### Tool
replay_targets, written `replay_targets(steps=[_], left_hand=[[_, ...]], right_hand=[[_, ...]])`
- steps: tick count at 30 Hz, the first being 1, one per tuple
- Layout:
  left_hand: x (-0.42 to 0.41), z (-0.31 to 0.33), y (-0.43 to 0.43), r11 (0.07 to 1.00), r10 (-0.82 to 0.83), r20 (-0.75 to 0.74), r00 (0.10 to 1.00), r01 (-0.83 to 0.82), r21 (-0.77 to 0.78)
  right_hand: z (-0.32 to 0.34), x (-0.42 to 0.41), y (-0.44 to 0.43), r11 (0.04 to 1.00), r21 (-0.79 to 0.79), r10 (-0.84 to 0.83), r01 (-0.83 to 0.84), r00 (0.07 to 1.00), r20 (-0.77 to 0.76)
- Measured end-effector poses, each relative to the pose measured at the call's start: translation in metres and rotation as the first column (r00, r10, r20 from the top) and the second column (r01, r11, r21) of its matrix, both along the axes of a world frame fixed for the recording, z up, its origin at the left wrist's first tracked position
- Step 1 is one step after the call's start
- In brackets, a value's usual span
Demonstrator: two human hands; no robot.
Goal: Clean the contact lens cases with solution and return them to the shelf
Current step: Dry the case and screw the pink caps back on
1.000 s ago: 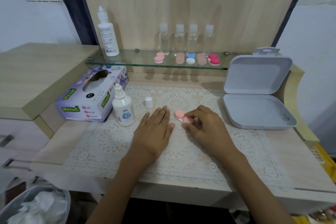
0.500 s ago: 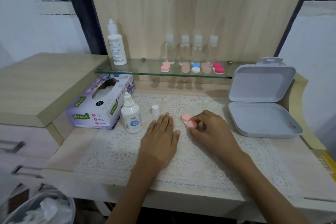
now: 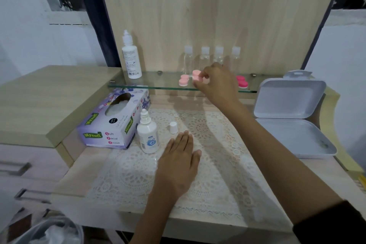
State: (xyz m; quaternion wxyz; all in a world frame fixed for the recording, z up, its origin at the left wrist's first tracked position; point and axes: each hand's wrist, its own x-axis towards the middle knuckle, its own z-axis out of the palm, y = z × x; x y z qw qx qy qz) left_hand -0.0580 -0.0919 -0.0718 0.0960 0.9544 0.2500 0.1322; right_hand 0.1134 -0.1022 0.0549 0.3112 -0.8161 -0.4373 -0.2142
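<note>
Above the glass shelf (image 3: 158, 83) the right hand (image 3: 217, 85) pinches a pink lens case (image 3: 197, 77), likely to set it down; the left hand (image 3: 178, 168) lies flat, released, on the bench (image 3: 79, 166).

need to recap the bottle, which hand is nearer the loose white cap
Left. The left hand lies flat on the mat just short of the white cap; the right hand is at the glass shelf, pinching a pink case.

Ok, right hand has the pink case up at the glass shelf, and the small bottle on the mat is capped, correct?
Not capped: the head view shows its white cap standing on the mat beside the small bottle. The right hand does hold the pink case at the glass shelf.
</note>
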Motion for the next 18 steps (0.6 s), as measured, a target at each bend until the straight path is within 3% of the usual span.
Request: replay_targets(steps=[9, 18], left_hand=[[-0.001, 0.0, 0.002, 1.0, -0.002, 0.054, 0.999, 0.003, -0.014], [-0.001, 0.0, 0.002, 1.0, 0.004, 0.075, 0.997, -0.002, -0.021]], right_hand=[[0.0, 0.021, 0.034, 0.972, -0.196, -0.128, 0.131, 0.991, 0.029], [-0.004, 0.021, 0.04, 0.965, -0.228, -0.117, 0.128, 0.991, 0.062]])
